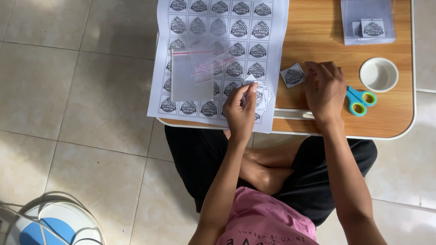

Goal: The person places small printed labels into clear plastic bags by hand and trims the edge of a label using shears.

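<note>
Inspector: Left hand (240, 106) pinches one cut label (250, 82) above a loose stack of cut labels (263, 97) at the desk's (318, 36) front edge. Right hand (324, 88), fingers curled, fingertips press a single square label (293, 75) flat.

Clerk: Risks?

Inspector: The printed sheet (218, 27) overhangs the front-left corner; thin paper, likely to slide. Clear glossy sleeves (193, 75) lie slick atop it. Plastic-handled scissors (361, 100) sit just beside the right hand, white round bowl (379, 75) near.

white sheet of square black-printed labels (218, 27), clear bags (193, 75) on it, one cut label (293, 75) beside
</note>
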